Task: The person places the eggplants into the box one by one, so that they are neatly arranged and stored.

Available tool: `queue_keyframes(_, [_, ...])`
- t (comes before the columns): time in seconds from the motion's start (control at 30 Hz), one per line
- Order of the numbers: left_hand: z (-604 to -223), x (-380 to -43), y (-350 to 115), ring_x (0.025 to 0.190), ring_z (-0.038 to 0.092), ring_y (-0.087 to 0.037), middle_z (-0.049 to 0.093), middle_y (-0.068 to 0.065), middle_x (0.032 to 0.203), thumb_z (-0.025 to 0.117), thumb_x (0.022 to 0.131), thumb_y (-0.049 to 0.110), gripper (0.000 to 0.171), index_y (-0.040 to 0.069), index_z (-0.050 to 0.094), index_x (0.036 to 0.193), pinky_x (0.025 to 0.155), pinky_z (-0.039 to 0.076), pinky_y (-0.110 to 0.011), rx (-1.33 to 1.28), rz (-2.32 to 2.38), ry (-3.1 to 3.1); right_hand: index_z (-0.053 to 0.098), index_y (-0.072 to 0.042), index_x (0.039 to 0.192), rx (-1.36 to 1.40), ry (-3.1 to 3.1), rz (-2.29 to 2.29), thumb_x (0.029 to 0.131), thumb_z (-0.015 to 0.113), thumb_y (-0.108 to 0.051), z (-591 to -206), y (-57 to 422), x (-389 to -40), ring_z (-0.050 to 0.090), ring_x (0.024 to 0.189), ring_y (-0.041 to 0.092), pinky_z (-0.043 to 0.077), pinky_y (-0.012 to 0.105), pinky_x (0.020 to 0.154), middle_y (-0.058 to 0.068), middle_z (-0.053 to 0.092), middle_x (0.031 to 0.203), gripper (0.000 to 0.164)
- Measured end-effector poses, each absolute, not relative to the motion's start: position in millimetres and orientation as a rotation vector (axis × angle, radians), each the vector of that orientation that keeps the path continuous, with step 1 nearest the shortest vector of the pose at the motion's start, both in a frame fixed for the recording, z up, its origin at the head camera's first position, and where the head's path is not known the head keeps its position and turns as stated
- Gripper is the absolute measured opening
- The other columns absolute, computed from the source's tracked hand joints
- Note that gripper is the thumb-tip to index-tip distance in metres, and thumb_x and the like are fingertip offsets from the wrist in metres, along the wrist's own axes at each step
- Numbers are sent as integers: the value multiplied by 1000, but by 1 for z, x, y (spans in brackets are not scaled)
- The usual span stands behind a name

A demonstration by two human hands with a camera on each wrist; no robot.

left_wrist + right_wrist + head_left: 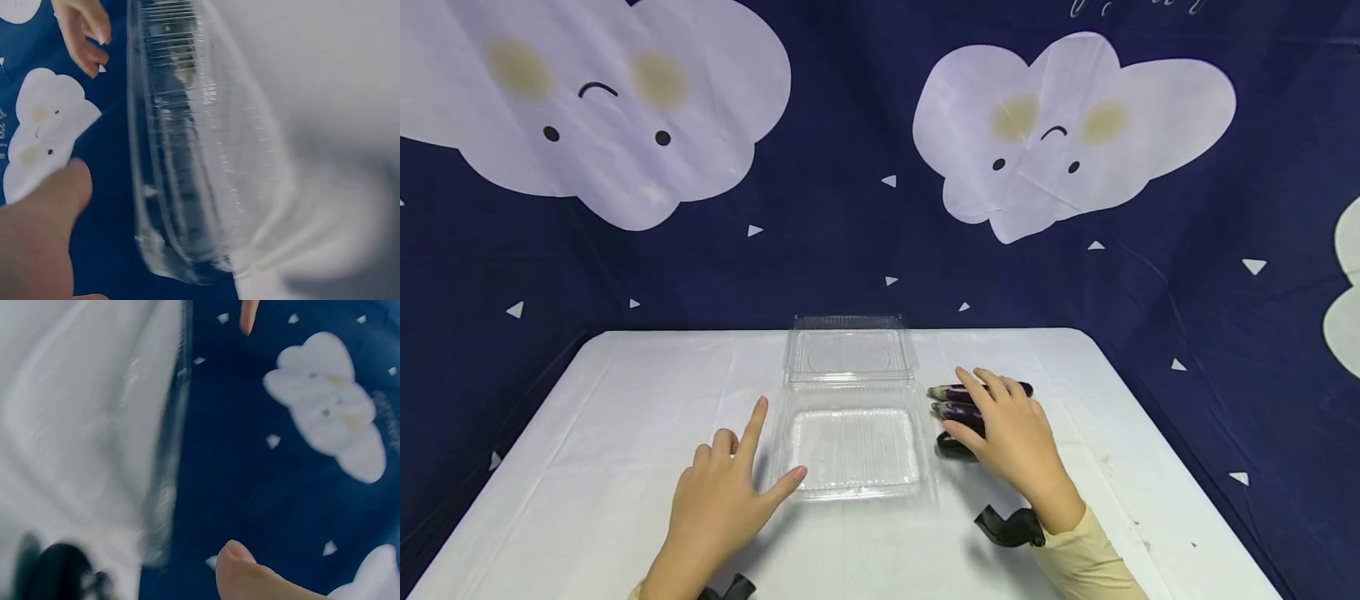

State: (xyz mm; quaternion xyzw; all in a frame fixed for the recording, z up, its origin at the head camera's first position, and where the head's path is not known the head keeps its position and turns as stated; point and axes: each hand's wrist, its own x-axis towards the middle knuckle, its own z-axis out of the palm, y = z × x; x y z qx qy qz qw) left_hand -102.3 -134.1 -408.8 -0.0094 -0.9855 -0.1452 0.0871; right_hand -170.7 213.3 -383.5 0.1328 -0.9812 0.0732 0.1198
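Note:
A clear plastic clamshell box (853, 450) lies on the table with its hinged lid (850, 350) folded back. My left hand (718, 500) hovers by the box's left side, index finger and thumb spread wide, the other fingers bent, holding nothing. To the right of the box, small dark purple eggplants (955, 412) lie side by side, partly covered from sight by my right hand (1011, 433). That hand is over them with fingers spread; contact is hard to tell. In the right wrist view, its thumb (250, 575) stands far from the fingertip, with nothing between, near a blurred dark eggplant (59, 572).
The table (610, 417) has a white cover. Behind it hangs a dark blue cloth (842, 250) with clouds and small white triangles. A black strap (1011, 527) sticks out from the right wrist, and another black strap (730, 588) shows at the left wrist.

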Motion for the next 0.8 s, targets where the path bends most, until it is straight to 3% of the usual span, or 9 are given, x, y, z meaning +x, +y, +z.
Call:
queue_keyframes(0.2, [-426,-101,-137,71,48,-21,57,-11,101,54,78,83,110,27,10,161,51,35,-29,-8,-618,-3072,43,-22,151,434,-2879,182,87,70,-55,-409,239,-177,50,125,42,46,62,88,12,53,140,77])
queue_keyframes(0.43, [-442,-100,-130,85,57,-21,61,-8,109,59,73,85,116,29,8,161,55,40,-31,15,-770,-3061,47,-18,148,509,-2866,169,83,74,-53,-427,255,-180,56,113,39,50,55,78,12,60,128,79])
queue_keyframes(0.8, [-456,-100,-121,102,62,-27,63,-9,118,65,69,83,121,20,16,160,60,48,-35,31,-848,-2973,44,-23,150,511,-2915,220,82,75,-52,-437,262,-181,57,115,39,48,58,87,12,61,130,80])
